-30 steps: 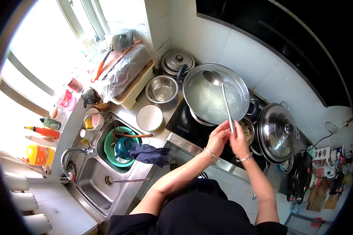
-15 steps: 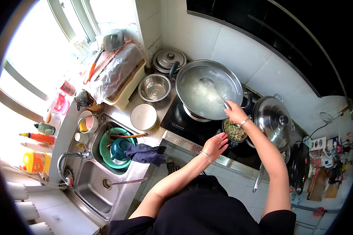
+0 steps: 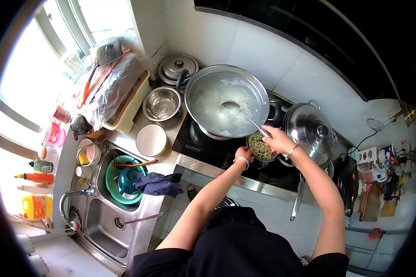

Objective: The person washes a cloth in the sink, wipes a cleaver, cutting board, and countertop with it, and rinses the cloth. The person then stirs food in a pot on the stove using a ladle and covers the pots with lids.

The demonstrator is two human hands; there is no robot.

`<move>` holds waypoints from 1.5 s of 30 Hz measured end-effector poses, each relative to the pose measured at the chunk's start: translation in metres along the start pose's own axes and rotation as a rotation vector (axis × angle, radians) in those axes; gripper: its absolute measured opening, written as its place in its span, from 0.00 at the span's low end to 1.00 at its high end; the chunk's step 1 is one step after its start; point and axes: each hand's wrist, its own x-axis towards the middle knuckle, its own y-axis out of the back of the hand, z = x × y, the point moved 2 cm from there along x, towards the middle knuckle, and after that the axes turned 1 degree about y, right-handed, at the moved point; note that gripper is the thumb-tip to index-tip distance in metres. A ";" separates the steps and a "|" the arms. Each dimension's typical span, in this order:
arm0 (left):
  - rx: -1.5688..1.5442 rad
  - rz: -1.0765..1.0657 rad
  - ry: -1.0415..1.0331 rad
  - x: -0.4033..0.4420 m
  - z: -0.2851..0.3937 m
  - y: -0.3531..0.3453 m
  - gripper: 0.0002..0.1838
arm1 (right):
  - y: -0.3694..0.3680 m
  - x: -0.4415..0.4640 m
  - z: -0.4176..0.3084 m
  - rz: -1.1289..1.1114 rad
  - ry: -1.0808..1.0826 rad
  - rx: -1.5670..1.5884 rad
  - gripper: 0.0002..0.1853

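Note:
My right hand [image 3: 276, 139] is closed round the handle of a metal ladle [image 3: 250, 121]. The ladle's bowl dips into cloudy, steaming liquid in a large steel pot [image 3: 265, 90] on the cooktop. Close by the pot's near side is a small round bowl [image 3: 262, 159] of greenish shredded food [image 3: 260, 146]. At the bowl's left edge is my left hand [image 3: 245, 154], its fingers curled against the rim and partly hidden. My right hand and the ladle handle pass over the bowl's far right side.
Right of the pot stands a lidded steel pan [image 3: 305, 124], with a long handle [image 3: 298, 198] toward me. A steel basin [image 3: 162, 104] and white bowl [image 3: 151, 140] sit on the left counter. The sink [image 3: 107, 235] holds a green tub [image 3: 111, 182].
My left hand has gone from held open beside the small bowl to curled at its edge. The ladle has shifted within the pot, its handle still in my right hand. The view has moved slightly.

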 end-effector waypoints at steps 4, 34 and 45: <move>0.089 0.128 -0.044 0.000 -0.012 -0.007 0.11 | 0.001 0.008 0.005 0.023 0.006 0.019 0.30; -0.016 -0.075 0.076 -0.010 -0.019 -0.015 0.06 | -0.003 0.015 0.008 -0.080 0.098 0.015 0.29; -0.230 -0.650 -0.025 -0.130 0.057 0.014 0.17 | 0.011 0.024 -0.003 0.010 0.036 -0.096 0.25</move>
